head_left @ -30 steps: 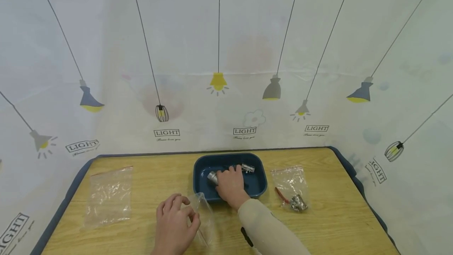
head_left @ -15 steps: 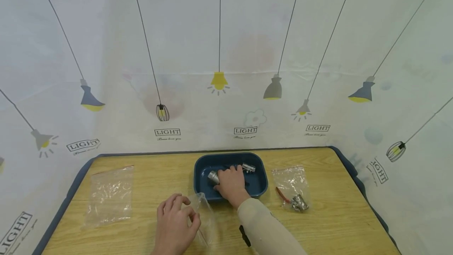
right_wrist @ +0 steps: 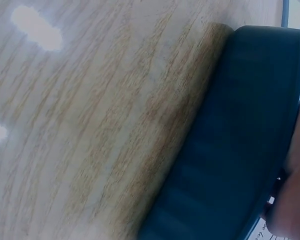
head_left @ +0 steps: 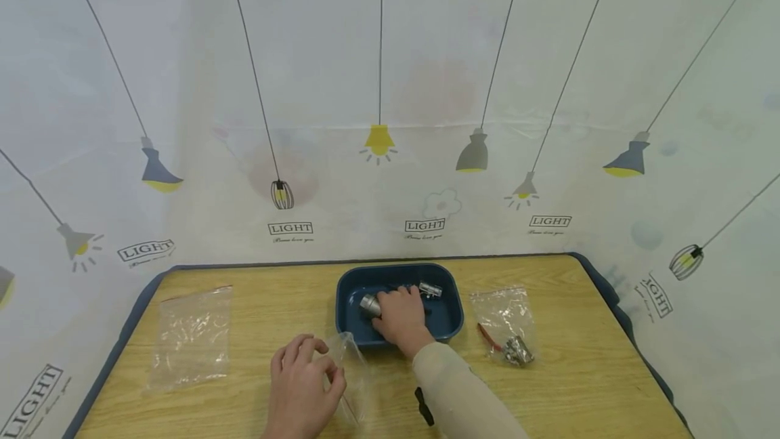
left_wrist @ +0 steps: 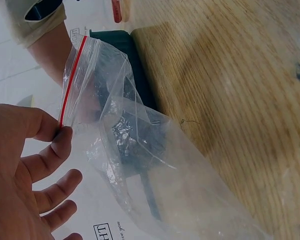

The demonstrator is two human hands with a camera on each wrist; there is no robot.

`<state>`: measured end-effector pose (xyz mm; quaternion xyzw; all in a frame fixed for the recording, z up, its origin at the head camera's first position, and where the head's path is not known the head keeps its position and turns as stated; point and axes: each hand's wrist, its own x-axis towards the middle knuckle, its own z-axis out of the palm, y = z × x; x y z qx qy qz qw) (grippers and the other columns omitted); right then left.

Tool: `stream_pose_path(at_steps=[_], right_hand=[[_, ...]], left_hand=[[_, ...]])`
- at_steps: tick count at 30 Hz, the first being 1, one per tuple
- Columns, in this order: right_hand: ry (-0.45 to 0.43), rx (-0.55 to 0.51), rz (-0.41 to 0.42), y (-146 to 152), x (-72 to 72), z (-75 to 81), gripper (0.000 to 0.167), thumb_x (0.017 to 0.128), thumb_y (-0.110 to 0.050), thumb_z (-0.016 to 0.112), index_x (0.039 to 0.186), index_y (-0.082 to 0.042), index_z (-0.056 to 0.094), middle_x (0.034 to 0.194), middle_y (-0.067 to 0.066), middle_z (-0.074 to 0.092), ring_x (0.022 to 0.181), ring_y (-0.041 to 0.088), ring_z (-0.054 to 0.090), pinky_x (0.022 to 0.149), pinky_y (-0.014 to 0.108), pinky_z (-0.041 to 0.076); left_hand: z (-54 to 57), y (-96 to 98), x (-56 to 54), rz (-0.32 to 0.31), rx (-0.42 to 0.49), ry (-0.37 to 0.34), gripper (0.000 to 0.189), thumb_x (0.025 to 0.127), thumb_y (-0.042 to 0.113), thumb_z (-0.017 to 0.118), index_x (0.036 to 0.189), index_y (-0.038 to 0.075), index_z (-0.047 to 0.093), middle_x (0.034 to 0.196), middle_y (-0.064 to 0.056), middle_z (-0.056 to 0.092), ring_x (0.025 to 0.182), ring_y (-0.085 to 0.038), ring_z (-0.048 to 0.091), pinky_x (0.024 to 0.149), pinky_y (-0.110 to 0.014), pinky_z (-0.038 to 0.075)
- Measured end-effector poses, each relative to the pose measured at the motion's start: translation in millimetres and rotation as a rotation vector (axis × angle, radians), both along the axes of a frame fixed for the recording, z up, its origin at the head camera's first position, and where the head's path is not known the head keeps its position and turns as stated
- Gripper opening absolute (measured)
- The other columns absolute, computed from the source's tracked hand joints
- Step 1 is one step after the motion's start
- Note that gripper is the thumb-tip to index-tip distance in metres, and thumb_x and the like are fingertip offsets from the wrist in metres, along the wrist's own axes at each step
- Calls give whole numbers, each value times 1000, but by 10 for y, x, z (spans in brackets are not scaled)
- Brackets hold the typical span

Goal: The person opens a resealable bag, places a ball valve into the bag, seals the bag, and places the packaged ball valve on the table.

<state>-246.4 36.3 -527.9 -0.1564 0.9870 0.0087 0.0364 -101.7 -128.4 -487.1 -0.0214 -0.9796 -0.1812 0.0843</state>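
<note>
My left hand (head_left: 301, 385) pinches the red-striped edge of a clear zip-lock bag (left_wrist: 155, 150) between thumb and a finger; the other fingers are loosely bent. The bag hangs slack above the wooden table, beside a dark blue tray (head_left: 342, 314). Inside that tray, my right hand (head_left: 401, 314) reaches down with bent fingers, next to a silver ribbed metal cylinder (head_left: 368, 303). A smaller shiny metal piece (head_left: 431, 289) lies beyond the fingers. The right fingertips are hidden. In the right wrist view the tray wall (right_wrist: 225, 135) covers most of that hand.
To the right on the table (head_left: 585, 358) lies another clear bag (head_left: 502, 307), with metal parts (head_left: 516, 351) and a red strip (head_left: 489, 336). A flat clear bag (head_left: 191, 337) lies at the left. Behind the table hangs a lamp-printed cloth (head_left: 341, 66).
The right hand stays in the tray with only slight movement. The left hand keeps its pinch on the zip-lock bag. The whole head view shifts slightly.
</note>
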Motion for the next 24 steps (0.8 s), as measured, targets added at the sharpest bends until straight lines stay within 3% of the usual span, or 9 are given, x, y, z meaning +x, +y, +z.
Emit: stream_pose_path(at_steps=[10, 18, 24], right_hand=[[55, -9, 17, 48, -10, -9, 35, 83, -50, 68, 105, -22, 67, 90, -2, 70, 85, 21, 58, 94, 48, 38], [96, 13, 65, 108, 61, 83, 43, 84, -50, 67, 118, -24, 66, 98, -5, 72, 92, 20, 57, 98, 48, 37], [178, 2, 114, 194, 121, 160, 49, 83, -51, 68, 124, -24, 64, 108, -6, 73, 98, 19, 58, 100, 46, 38]], left_hand=[[-14, -4, -5, 0, -2, 0, 33, 83, 31, 67, 53, 30, 52, 103, 4, 59, 123, -27, 47, 106, -57, 31], [-19, 12, -21, -10, -2, 13, 33, 83, 30, 67, 53, 29, 53, 103, 3, 59, 123, -28, 48, 105, -57, 31], [-2, 27, -48, -8, -1, -49, 32, 83, 32, 67, 54, 30, 54, 105, 3, 59, 124, -29, 46, 106, -60, 29]])
